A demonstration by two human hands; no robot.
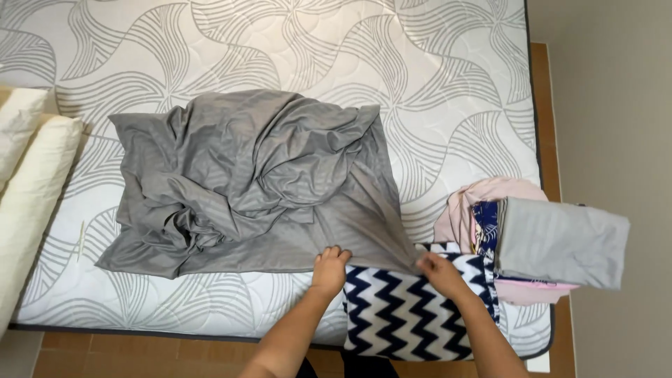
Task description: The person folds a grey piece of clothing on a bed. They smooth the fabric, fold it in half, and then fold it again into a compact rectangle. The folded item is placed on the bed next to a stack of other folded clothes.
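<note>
Head view looked straight down on a bed, its bare mattress (448,77) quilted white with grey swirling leaf lines. At the far left edge lay two cream pillows (31,182), side by side along the mattress. Next came a crumpled grey sheet (245,182), heaped in folds over the middle of the mattress, its near hem running flat towards the person. The left hand (329,269) sat on that near hem, fingers curled down onto the cloth, its grip pressed together on the sheet's edge. Just right of it, the right hand (441,273) pinched the sheet's near right corner, pulling the fabric taut between the two hands. Under both wrists lay a navy and white zigzag cloth (406,315), reaching the mattress's near edge. Further right stood a small pile: a pink garment (476,196), a dark blue patterned piece (486,220), and a folded grey cloth (560,241) on top, jutting past the mattress's right side over the floor (616,105)
</note>
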